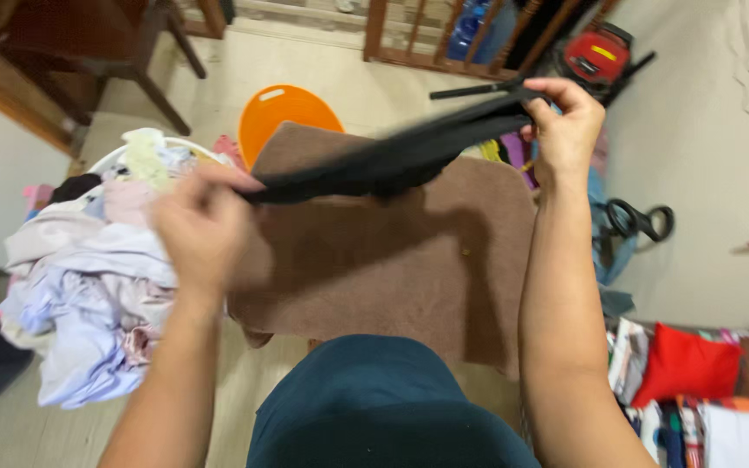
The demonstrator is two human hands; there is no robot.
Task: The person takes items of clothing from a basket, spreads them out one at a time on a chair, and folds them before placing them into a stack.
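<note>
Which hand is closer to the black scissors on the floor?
Right. The right hand holds one end of the black garment just above and left of the scissors. The left hand holds the other end, far off by the laundry pile.

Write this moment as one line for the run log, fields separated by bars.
left hand: grips one end of black garment | right hand: grips other end | garment: stretched above brown towel | laundry pile: at left

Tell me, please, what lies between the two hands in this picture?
In the head view, a black garment stretches from the left hand to the right hand, held above a brown cloth.
</note>
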